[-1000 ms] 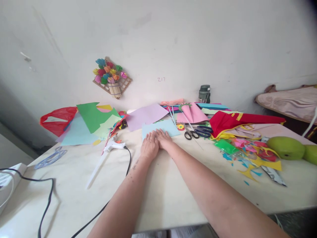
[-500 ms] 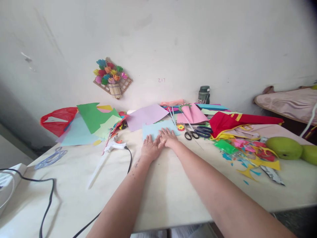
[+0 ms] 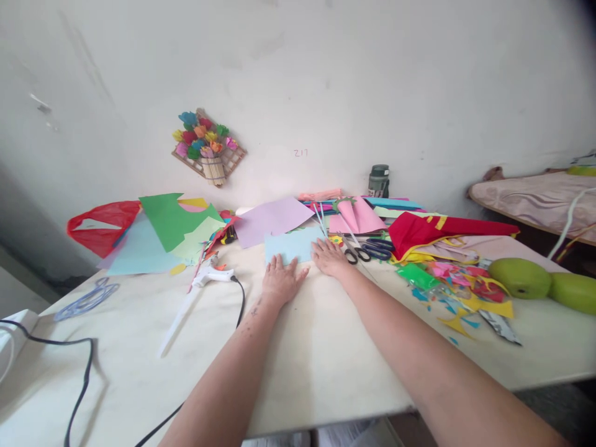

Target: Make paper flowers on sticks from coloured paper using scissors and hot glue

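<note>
A light blue sheet of paper (image 3: 289,244) lies on the white table in front of me. My left hand (image 3: 281,280) rests flat with fingers spread on the sheet's near edge. At the right end of the paper lies my right hand (image 3: 329,256), its fingers stretched out and touching it. A purple sheet (image 3: 272,220) is just behind the blue one. Black-handled scissors (image 3: 357,255) sit close to my right hand, beside a small yellow and red paper flower (image 3: 335,239).
To the left are a white glue gun (image 3: 212,274) with a black cord, a green sheet (image 3: 174,217) and a red bag (image 3: 105,226). On the right lie a red cloth (image 3: 419,231), paper scraps (image 3: 459,304) and green fruits (image 3: 519,278). A bottle (image 3: 379,180) stands behind.
My right hand has slid right along the blue paper, away from my left hand, so a gap now shows between them. The whole view has shifted slightly.
</note>
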Action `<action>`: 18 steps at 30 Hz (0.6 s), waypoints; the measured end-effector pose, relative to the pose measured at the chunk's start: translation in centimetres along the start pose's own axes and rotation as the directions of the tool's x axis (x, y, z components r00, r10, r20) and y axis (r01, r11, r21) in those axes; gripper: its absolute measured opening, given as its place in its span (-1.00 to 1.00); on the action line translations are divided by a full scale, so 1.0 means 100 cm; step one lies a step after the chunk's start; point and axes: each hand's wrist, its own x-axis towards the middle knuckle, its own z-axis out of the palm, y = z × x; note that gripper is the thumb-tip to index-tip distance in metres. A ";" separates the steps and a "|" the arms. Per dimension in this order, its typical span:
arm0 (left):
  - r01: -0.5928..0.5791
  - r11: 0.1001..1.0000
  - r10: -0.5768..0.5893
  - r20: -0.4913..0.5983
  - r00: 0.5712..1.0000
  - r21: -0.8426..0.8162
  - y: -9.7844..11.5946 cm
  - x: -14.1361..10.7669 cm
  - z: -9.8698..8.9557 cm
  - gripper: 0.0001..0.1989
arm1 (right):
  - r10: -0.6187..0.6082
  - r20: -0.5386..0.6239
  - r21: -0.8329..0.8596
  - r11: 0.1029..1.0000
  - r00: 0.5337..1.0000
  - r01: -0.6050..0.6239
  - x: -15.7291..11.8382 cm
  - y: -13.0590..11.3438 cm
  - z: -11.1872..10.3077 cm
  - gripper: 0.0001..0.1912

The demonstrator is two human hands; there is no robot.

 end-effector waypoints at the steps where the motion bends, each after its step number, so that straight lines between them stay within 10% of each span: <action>1: 0.006 1.000 -0.006 0.001 1.000 -0.004 0.000 0.000 0.000 -0.36 | -0.010 -0.010 0.007 1.000 1.000 0.010 -0.001 0.001 0.000 -0.45; 11: 0.042 0.999 -0.042 -0.026 0.999 -0.021 -0.001 0.002 0.003 -0.46 | 0.008 -0.284 0.175 0.984 0.959 0.044 0.013 0.030 0.002 -0.52; 18: 0.191 0.981 -0.188 -0.272 0.944 -0.013 -0.010 0.008 -0.002 -0.58 | -0.006 -0.300 0.232 0.970 0.954 0.079 0.012 0.037 -0.001 -0.58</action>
